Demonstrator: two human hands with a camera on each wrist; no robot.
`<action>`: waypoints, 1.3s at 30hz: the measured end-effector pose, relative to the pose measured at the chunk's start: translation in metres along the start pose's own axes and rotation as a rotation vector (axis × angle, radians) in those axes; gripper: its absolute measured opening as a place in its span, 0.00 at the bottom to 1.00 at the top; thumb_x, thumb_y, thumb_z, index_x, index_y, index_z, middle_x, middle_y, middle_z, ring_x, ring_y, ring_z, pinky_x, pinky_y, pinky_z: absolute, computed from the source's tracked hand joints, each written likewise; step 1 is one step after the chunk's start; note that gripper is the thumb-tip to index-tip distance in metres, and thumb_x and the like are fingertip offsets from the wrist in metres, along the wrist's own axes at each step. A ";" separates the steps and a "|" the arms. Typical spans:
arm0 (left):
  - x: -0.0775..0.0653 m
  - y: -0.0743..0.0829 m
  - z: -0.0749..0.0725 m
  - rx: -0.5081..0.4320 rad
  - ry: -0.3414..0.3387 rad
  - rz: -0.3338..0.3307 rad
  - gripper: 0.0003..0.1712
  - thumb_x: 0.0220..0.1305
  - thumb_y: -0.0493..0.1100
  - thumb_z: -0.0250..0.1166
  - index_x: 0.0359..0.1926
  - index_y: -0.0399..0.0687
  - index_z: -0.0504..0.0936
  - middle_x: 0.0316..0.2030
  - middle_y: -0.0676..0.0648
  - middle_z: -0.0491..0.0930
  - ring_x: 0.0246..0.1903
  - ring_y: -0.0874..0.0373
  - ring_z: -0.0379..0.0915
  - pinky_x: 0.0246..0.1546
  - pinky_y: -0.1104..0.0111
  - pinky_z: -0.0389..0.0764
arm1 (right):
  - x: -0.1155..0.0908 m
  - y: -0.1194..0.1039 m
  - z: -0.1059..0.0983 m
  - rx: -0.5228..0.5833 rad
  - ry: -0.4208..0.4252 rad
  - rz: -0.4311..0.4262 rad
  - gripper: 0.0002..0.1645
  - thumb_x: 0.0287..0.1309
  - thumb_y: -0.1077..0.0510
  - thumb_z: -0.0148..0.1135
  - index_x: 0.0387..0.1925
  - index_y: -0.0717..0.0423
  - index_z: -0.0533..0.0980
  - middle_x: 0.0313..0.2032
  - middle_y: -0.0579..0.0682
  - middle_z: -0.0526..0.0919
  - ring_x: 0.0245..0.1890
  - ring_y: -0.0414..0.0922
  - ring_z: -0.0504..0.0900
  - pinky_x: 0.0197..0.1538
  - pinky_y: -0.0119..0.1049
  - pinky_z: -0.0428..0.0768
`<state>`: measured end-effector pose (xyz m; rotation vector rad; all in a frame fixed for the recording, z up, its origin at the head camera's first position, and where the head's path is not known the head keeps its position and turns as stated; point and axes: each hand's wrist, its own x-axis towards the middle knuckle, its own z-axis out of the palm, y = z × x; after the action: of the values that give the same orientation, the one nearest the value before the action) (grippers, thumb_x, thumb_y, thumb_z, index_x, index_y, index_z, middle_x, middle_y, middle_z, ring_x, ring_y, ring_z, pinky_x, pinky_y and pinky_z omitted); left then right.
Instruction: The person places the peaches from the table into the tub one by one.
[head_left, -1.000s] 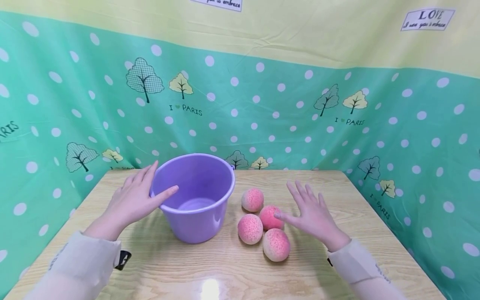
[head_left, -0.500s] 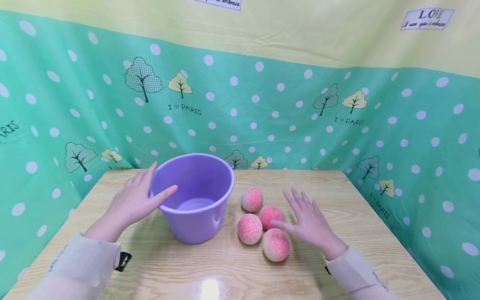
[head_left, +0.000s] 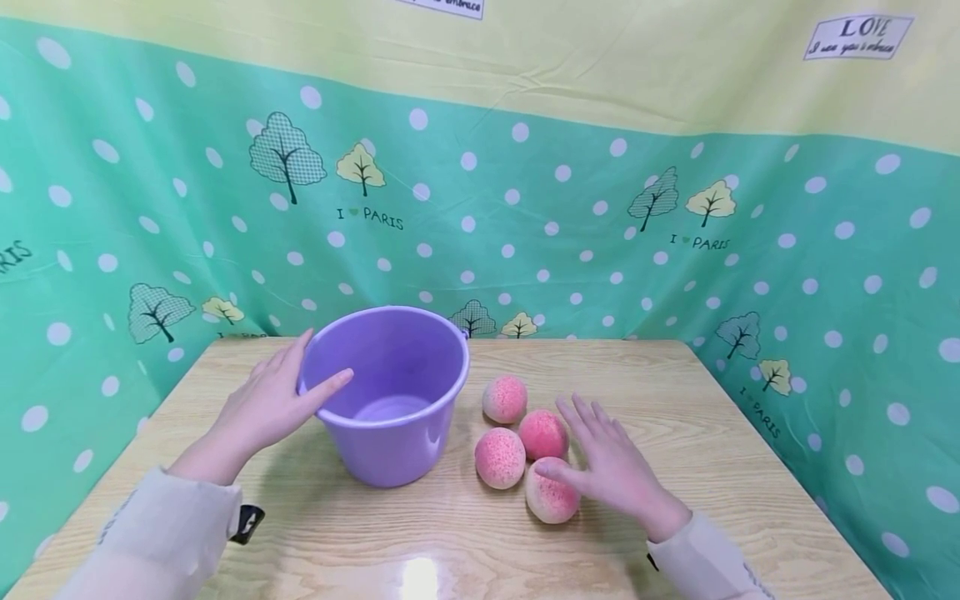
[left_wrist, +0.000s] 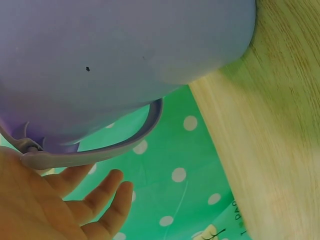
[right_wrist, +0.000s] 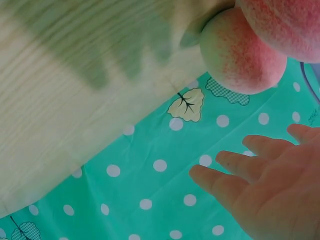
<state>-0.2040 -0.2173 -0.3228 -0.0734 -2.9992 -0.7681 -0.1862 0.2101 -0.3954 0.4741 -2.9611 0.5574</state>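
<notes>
A purple bucket (head_left: 390, 454) stands on the wooden table, its open top tipped into view. My left hand (head_left: 262, 404) rests at the bucket's left rim, the thumb reaching over it to the inside. In the left wrist view, its fingers (left_wrist: 102, 195) are spread outside the wall, below the bucket's handle (left_wrist: 115, 150). Right of the bucket sit several pink and white peaches, among them a back peach (head_left: 505, 400), a left peach (head_left: 500, 458) and a front peach (head_left: 553, 500). My right hand (head_left: 618, 467) is spread with nothing in it, its thumb overlapping the front peach.
The wooden table (head_left: 360, 546) has its far edge against a green polka-dot cloth (head_left: 480, 192) with tree prints. This cloth also rises at both sides. Black bands show at both cuffs.
My right hand has come down and slightly left, its thumb now over the front peach instead of the one behind it. My left hand, the bucket and the peaches have stayed put.
</notes>
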 end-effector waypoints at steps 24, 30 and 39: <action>-0.001 -0.001 0.001 0.002 -0.051 -0.013 0.59 0.64 0.79 0.41 0.79 0.48 0.33 0.75 0.30 0.51 0.68 0.24 0.52 0.51 0.27 0.66 | -0.016 -0.005 0.011 0.017 -0.038 -0.007 0.60 0.50 0.20 0.57 0.77 0.46 0.56 0.77 0.58 0.53 0.75 0.64 0.54 0.72 0.64 0.59; -0.001 -0.002 0.001 -0.009 -0.048 -0.004 0.59 0.64 0.79 0.41 0.79 0.47 0.33 0.75 0.30 0.51 0.68 0.25 0.54 0.51 0.28 0.67 | -0.020 -0.009 0.015 0.039 -0.066 0.004 0.59 0.49 0.21 0.59 0.76 0.45 0.57 0.77 0.59 0.52 0.75 0.63 0.55 0.71 0.63 0.61; 0.000 -0.002 0.002 -0.017 -0.046 -0.009 0.58 0.65 0.78 0.41 0.79 0.48 0.33 0.75 0.31 0.50 0.69 0.25 0.53 0.51 0.28 0.67 | -0.023 -0.011 0.022 0.019 -0.071 0.021 0.58 0.48 0.22 0.62 0.76 0.40 0.58 0.77 0.59 0.52 0.74 0.63 0.59 0.66 0.66 0.67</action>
<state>-0.2042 -0.2182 -0.3255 -0.0793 -3.0384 -0.8041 -0.1618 0.1987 -0.4153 0.4749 -3.0341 0.5839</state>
